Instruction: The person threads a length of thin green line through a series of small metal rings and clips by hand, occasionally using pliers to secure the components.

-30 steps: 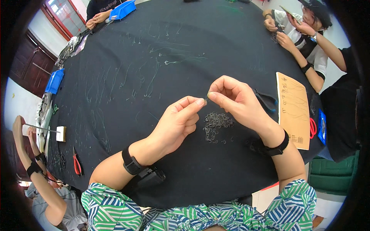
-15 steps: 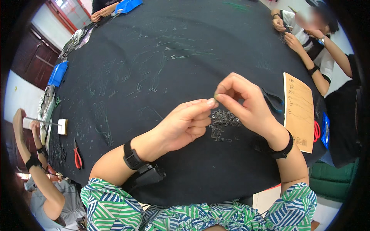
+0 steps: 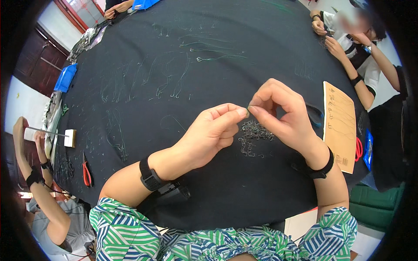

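My left hand (image 3: pixel 213 130) is closed, its thumb and forefinger pinched together and the other fingers curled in. Its fingertips meet those of my right hand (image 3: pixel 283 117), which also pinches with thumb and forefinger. A hint of green shows between the tips, but what they hold is too small to make out. Just below the hands, a loose pile of small metal hooks (image 3: pixel 257 132) lies on the black cloth (image 3: pixel 235 191). Farther off, thin green lines with hooks (image 3: pixel 213 58) are spread over the cloth.
Brown card (image 3: pixel 339 130) with line drawings lies at the right, beside red-handled scissors (image 3: pixel 358 149). Red-handled pliers (image 3: pixel 87 174) and a small white block (image 3: pixel 70 138) are at the left, near a blue tray (image 3: pixel 65 78). Other people work around the table edge.
Both hands stay pinched together, having shifted slightly up and to the right. My right fingers look a little more raised. The whole view has moved a little.
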Demonstrator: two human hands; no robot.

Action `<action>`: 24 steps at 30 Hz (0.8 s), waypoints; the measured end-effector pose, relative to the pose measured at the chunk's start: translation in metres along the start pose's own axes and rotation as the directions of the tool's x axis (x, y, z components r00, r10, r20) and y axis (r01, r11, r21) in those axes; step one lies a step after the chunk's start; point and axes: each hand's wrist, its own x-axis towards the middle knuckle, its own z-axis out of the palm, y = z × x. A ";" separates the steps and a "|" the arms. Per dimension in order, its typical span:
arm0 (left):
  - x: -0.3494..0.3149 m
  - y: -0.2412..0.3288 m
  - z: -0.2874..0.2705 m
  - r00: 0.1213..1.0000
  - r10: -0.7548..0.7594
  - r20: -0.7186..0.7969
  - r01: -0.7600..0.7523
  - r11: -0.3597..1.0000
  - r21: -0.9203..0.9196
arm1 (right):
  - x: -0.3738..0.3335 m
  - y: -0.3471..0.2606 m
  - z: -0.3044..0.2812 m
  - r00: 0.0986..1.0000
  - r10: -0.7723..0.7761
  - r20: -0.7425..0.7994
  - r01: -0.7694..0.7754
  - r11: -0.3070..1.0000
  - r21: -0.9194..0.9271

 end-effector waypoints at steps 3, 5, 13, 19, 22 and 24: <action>0.002 -0.002 0.001 1.000 0.008 -0.014 -0.009 0.998 -0.058 | -0.002 0.003 0.000 1.000 -0.013 -0.008 0.013 1.000 0.013; 0.002 -0.002 0.002 1.000 0.005 -0.003 -0.005 0.998 -0.063 | -0.002 0.003 -0.001 1.000 -0.023 -0.014 0.024 1.000 0.014; 0.000 -0.001 0.001 0.999 0.037 0.025 -0.035 0.998 -0.055 | -0.002 0.002 -0.003 1.000 -0.017 -0.006 0.017 0.999 0.036; -0.002 0.001 0.003 0.992 0.115 -0.059 -0.106 0.985 0.132 | 0.000 -0.005 -0.011 1.000 -0.014 0.023 0.016 0.999 -0.052; -0.001 0.000 0.002 0.990 0.128 -0.064 -0.116 0.980 0.163 | 0.000 -0.008 -0.013 0.999 -0.003 0.044 0.008 0.995 -0.095; -0.001 0.000 0.002 0.990 0.130 -0.048 -0.121 0.978 0.169 | -0.001 -0.010 -0.013 0.998 0.005 0.067 0.003 0.993 -0.114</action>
